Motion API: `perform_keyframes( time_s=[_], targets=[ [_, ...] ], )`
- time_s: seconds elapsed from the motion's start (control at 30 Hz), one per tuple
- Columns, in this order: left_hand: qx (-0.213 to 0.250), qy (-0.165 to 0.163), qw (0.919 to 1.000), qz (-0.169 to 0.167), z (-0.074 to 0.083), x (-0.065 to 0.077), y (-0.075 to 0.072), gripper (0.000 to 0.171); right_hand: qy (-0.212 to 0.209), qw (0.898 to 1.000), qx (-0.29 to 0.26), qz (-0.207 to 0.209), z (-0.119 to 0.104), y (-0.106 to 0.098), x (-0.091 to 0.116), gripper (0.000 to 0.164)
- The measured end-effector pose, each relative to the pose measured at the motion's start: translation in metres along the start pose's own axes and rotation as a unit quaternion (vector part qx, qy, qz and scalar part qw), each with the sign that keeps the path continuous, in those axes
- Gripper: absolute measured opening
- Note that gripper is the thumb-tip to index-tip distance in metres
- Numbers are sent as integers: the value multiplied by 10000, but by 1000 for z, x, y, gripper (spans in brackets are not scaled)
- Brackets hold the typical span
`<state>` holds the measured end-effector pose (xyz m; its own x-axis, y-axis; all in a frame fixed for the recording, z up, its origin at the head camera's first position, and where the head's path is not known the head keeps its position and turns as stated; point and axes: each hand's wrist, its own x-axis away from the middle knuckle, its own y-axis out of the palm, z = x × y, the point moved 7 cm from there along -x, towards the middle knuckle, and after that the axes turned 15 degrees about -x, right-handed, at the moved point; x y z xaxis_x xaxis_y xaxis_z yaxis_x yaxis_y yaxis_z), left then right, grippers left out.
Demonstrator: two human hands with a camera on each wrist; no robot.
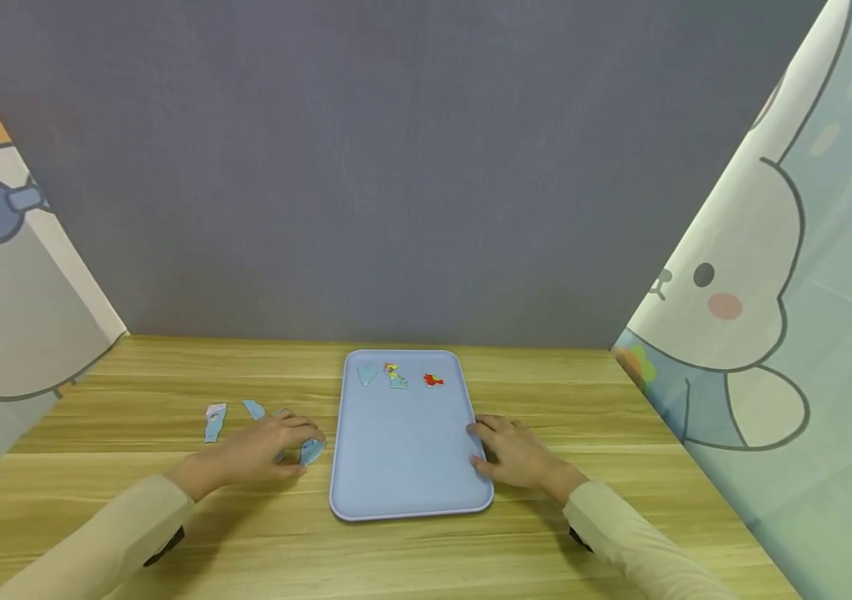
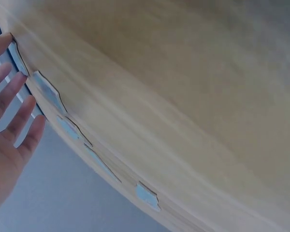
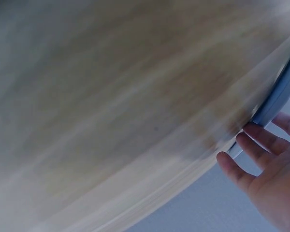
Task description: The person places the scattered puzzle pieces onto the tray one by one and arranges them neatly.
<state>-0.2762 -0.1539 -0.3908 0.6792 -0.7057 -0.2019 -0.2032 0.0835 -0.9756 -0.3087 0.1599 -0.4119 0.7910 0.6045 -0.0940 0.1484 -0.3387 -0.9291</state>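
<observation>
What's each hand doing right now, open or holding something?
Left hand: closed, seemingly pinching a blue puzzle piece.
Right hand: open, touching the blue tray.

Free room runs along the surface (image 1: 411, 562) in front of the tray (image 1: 411, 454); the left hand (image 1: 268, 447) and scattered flat pieces (image 1: 215, 423) obstruct its left side, the right hand (image 1: 518, 452) its right.

Left of the tray (image 1: 411, 467), the left hand (image 1: 268, 447) partly covers blue pieces (image 1: 312, 452); right of it, a rabbit's ear (image 1: 801, 83) is cut off.
</observation>
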Motion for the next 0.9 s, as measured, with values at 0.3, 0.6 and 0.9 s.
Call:
perform_keyframes(
  time_s=[0.3, 0.6, 0.9],
  targets=[
    [-1, 80, 9999, -63, -1, 1, 0, 39, -8, 10000, 83, 19, 1, 1, 1, 50],
    [-126, 37, 9999, 58, -1, 0, 1, 35, -53, 9999, 63, 62, 0, 0, 2, 49],
    [-413, -108, 9989, 179, 0, -1, -2, 36, -61, 9999, 69, 64, -2, 0, 3, 49]
  ],
)
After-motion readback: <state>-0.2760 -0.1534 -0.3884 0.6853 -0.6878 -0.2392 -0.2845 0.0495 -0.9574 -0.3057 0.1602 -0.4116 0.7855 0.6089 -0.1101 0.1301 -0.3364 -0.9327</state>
